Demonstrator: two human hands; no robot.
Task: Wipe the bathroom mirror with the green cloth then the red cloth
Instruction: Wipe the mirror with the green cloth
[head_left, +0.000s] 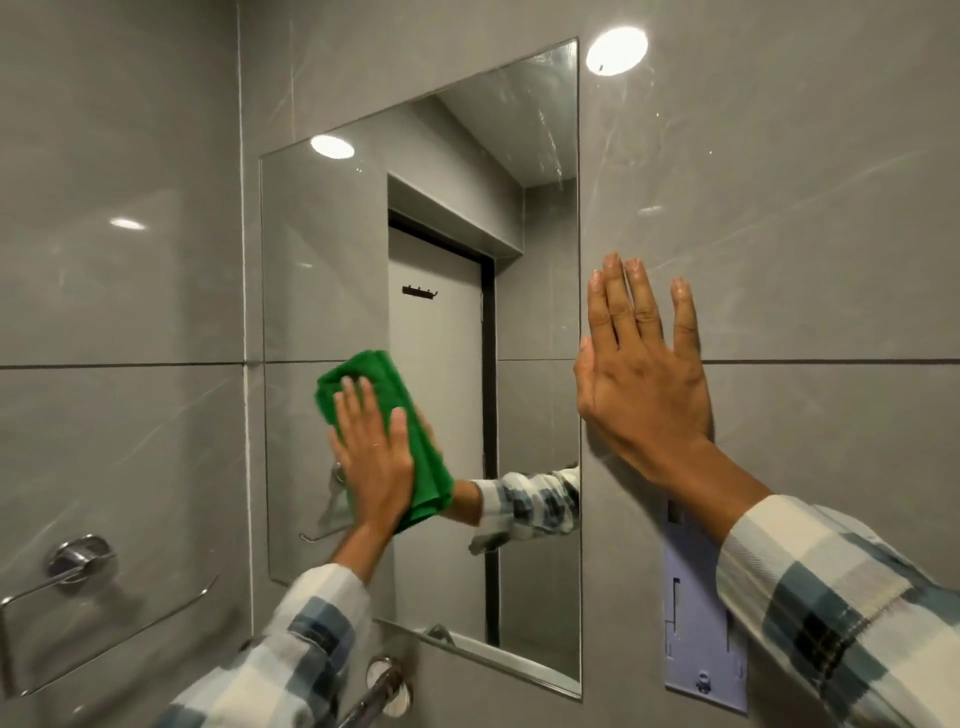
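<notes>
On the lower left part of the mirror (322, 249), the left hand (371, 457) presses the folded green cloth (415, 447) flat against the glass, fingers together and extended over the fabric rather than curled round it; the thumb side is hidden, so whether any cloth is pinched I cannot tell. Just beside the mirror's right edge, the right hand (641, 374) lies flat on the wall tile (805, 208), fingers straight and slightly spread, holding nothing, apparently as a brace

By my reading the task is in its first stage: the green cloth is at work, and the red cloth is nowhere in view. Faint streaks and smears show near the mirror's upper right corner, which suggests that area has yet to be wiped properly, though glare may account for some of it. The middle and left of the glass look fairly clear. What remains, as I judge it, is the rest of the green pass, chiefly the upper and right areas, and then the whole pass with the red cloth
</notes>
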